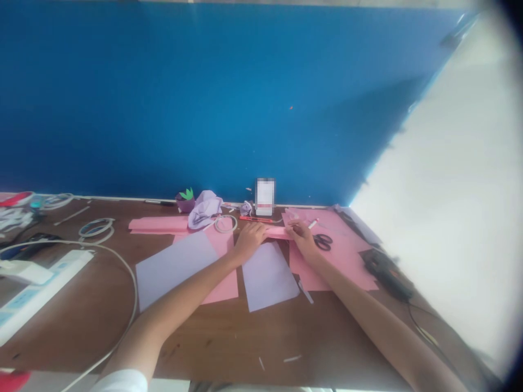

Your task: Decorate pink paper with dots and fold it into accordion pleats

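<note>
A narrow folded strip of pink paper point(278, 233) spans the gap between my two hands. My left hand point(250, 239) is closed on its left end, fingers pressing from above. At the other end my right hand point(301, 235) pinches the same paper. Just below lies a lavender sheet point(269, 277), flat on the table. Black-handled scissors point(322, 242) rest beside my right hand on pink sheets point(339, 261); their blades are mostly hidden. Behind the strip are an orange-red cutter-like tool point(255, 219) and a propped-up device with a pale screen point(265, 197).
On the left are another lavender sheet point(175, 267), a folded pink piece point(157, 225), crumpled lavender paper point(205, 209) and a small purple pot point(186, 202). A white power strip point(44, 291) with a looping cable stands far left. A dark device point(386, 272) lies right, near the wall.
</note>
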`<move>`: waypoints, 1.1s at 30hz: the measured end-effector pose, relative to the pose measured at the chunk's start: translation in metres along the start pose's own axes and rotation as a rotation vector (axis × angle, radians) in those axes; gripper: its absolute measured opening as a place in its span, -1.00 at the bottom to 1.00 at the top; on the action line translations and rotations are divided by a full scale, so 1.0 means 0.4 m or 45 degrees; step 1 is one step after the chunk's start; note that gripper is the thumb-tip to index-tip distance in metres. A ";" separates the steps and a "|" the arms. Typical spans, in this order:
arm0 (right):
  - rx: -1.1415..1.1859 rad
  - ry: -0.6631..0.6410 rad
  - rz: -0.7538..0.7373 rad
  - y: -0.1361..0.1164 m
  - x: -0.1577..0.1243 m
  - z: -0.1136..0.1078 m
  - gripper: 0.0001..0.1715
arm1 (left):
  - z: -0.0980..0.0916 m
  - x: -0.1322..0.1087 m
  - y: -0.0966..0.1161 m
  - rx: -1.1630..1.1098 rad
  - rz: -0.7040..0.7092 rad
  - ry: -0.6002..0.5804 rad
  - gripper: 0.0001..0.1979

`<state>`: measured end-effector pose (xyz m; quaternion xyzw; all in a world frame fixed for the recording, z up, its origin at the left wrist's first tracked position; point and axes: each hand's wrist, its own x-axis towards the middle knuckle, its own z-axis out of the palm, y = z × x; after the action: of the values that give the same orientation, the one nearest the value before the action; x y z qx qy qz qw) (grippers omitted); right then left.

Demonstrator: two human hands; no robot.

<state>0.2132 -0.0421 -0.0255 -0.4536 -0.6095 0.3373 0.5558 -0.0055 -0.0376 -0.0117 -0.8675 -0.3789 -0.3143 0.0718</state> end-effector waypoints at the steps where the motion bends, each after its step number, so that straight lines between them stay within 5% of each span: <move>1: 0.015 0.013 -0.003 0.000 -0.001 0.001 -0.76 | 0.001 0.001 -0.002 -0.036 -0.013 -0.003 -0.75; 19: -0.184 -0.100 -0.084 -0.010 0.001 -0.004 -0.69 | -0.009 0.003 0.005 -0.065 -0.128 0.060 -0.76; 27: -0.319 -0.188 -0.135 -0.070 -0.028 0.008 -0.78 | -0.023 0.006 0.012 -0.133 0.024 -0.016 -0.75; 33: -0.296 -0.152 -0.139 -0.059 -0.021 0.006 -0.71 | -0.020 0.006 0.014 -0.105 0.100 0.008 -0.73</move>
<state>0.2065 -0.0583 -0.0075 -0.4602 -0.7003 0.2602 0.4797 -0.0041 -0.0430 -0.0033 -0.8829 -0.3310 -0.3292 0.0496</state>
